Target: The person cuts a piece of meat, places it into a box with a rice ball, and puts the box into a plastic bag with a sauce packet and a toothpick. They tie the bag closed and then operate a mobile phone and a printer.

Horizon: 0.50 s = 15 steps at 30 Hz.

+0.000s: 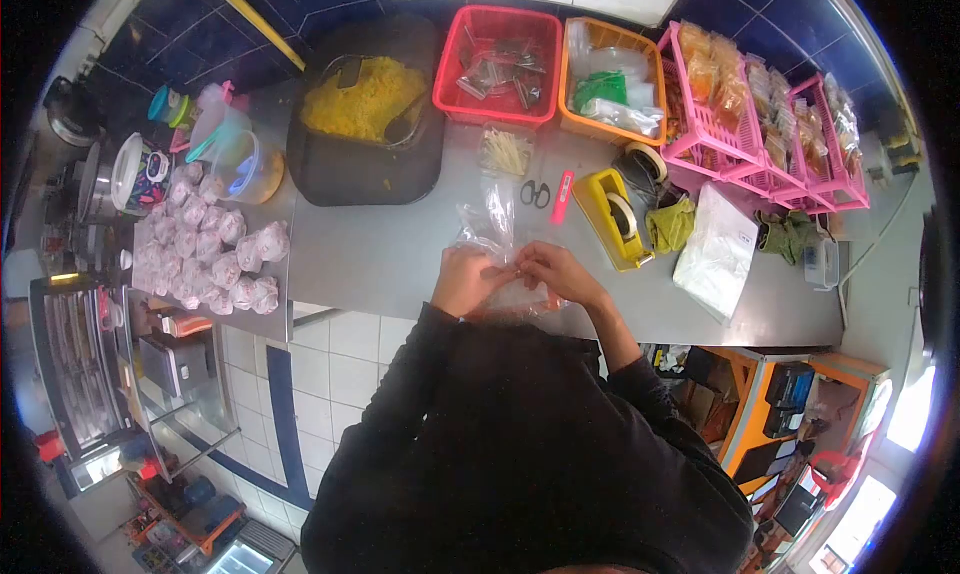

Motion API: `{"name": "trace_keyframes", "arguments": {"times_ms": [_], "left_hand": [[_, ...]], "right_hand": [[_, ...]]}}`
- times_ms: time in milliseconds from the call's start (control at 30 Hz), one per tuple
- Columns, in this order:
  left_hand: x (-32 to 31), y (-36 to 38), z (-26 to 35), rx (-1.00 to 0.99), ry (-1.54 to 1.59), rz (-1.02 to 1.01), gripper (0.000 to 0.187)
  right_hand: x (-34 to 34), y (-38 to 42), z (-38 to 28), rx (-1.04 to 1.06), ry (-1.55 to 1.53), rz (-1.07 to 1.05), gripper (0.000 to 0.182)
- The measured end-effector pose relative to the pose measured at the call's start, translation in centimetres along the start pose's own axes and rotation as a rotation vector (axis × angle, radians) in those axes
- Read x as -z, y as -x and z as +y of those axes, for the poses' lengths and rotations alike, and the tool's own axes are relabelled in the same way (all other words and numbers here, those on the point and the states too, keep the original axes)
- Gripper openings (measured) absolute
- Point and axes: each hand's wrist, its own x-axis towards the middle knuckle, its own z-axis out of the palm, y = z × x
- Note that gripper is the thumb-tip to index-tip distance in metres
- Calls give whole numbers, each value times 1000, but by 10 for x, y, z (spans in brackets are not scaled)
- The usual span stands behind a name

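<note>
A clear plastic bag (488, 224) lies at the counter's front edge, right before my body. My left hand (466, 282) is closed on the bag from the left. From the right, my right hand (556, 272) pinches it, and the fingertips of both hands meet near the middle. Something orange-brown shows through clear plastic below my fingers, too blurred to name. Just beyond the hands are scissors (535, 195) with dark handles, a pink-red stick-shaped item (563, 197) and a small clear pack of pale sticks (506, 152).
A black tray (360, 184) carries yellow food (362, 99). Red (497, 117) and orange baskets (612, 129) hold packets and bags. Further right are a yellow tape dispenser (612, 236), white plastic sheets (716, 249) and pink racks (715, 139). Several wrapped bundles (205, 239) sit left.
</note>
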Motion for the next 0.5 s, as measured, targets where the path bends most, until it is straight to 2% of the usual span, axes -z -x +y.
{"name": "trace_keyframes", "arguments": {"times_ms": [167, 500], "left_hand": [[3, 0, 2, 48, -6, -48, 26], [-5, 2, -6, 23, -34, -15, 27]], "right_hand": [[1, -1, -2, -20, -13, -16, 14], [5, -2, 2, 18, -51, -47, 13]]}}
